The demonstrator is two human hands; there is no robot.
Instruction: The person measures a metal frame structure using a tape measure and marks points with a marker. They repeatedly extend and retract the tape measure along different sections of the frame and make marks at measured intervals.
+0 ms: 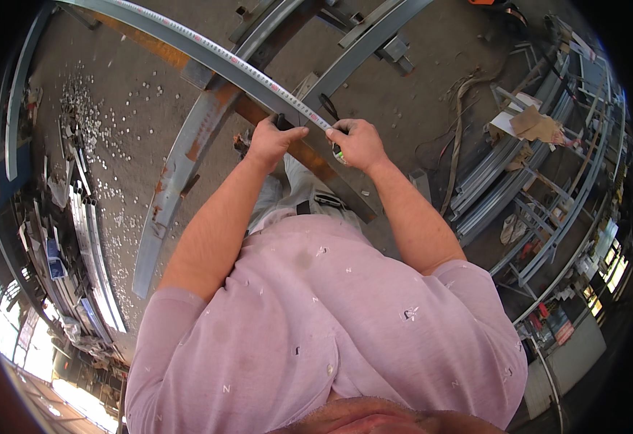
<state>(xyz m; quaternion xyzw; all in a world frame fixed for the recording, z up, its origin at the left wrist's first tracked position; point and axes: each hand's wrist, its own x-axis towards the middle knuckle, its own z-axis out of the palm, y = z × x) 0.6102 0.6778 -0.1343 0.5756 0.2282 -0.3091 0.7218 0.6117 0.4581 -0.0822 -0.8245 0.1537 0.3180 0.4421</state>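
Note:
An extended tape measure blade lies along a long grey steel bar, running from the top left down to the hands. My right hand grips the tape measure at the blade's near end, thumb on the blade; part of the case shows below the fingers. A black wrist loop stands out just above this hand. On the bar's near edge rests my left hand, thumb pointing towards the blade; its fingertips are partly hidden, with something dark at them. Whether it holds a small object I cannot tell.
A rusty steel beam passes beneath the bar, and a grey channel curves down on the left. Small metal offcuts litter the floor. Stacked steel profiles and a cable lie at the right, long metal strips at the left.

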